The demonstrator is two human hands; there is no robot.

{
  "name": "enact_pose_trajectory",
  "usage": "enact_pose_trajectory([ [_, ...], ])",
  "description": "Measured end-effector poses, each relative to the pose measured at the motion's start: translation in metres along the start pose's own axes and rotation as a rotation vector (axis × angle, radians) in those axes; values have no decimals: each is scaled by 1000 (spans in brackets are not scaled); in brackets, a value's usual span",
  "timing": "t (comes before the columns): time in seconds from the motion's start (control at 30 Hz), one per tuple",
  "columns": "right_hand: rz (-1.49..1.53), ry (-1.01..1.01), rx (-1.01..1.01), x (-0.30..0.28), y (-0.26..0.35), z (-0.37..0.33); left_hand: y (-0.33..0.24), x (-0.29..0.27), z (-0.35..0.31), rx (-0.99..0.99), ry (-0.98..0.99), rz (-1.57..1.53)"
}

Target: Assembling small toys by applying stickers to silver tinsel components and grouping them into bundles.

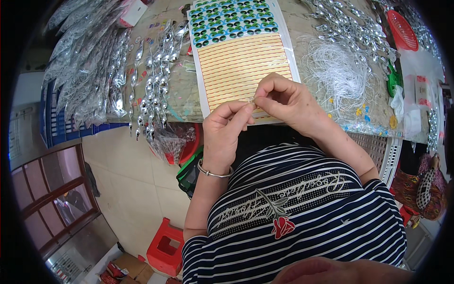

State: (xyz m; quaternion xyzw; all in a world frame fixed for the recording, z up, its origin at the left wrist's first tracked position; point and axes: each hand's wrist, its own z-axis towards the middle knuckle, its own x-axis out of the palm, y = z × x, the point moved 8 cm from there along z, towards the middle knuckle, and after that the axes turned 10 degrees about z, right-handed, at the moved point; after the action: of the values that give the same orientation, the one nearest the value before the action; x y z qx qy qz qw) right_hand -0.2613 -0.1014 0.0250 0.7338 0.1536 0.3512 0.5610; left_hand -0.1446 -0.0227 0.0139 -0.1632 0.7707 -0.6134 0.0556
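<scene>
My left hand and my right hand meet over the near edge of a sticker sheet. Thumb and forefinger are pinched together on each hand. A tiny whitish, clear-looking bit shows between the fingertips; it is too small to name. Rows of green, blue and black eye-like stickers cover the far part of the sheet, while its near part is yellow with thin red lines. More sheets lie under it. To the right is a loose heap of white string.
Twisted silver strips hang over the table's front left edge, beside many clear-wrapped silver ones. More silver spirals lie back right, near a red basket. A red stool stands on the floor at lower left.
</scene>
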Motion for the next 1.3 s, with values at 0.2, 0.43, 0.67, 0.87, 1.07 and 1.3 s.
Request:
enact_pose_trajectory([
  [0.2, -337, 18, -173, 4, 17, -1, -4, 1, -3, 54, -8, 111],
  [0.43, -299, 18, -121, 6, 15, 0, -7, -1, -4, 111, -30, 235],
  [0.67, 176, -18, 181, 7, -4, -2, -6, 0, -4, 56, -22, 138],
  [0.87, 140, 0, 177, 4, -5, -1, -6, -1, -4, 41, -30, 148],
  [1.07, -5, 20, 124, 4, -2, 0, -6, -3, -2, 55, -57, 211],
  [1.3, 5, 42, 87, 5, -1, -2, -7, -1, -1, 55, -10, 178],
])
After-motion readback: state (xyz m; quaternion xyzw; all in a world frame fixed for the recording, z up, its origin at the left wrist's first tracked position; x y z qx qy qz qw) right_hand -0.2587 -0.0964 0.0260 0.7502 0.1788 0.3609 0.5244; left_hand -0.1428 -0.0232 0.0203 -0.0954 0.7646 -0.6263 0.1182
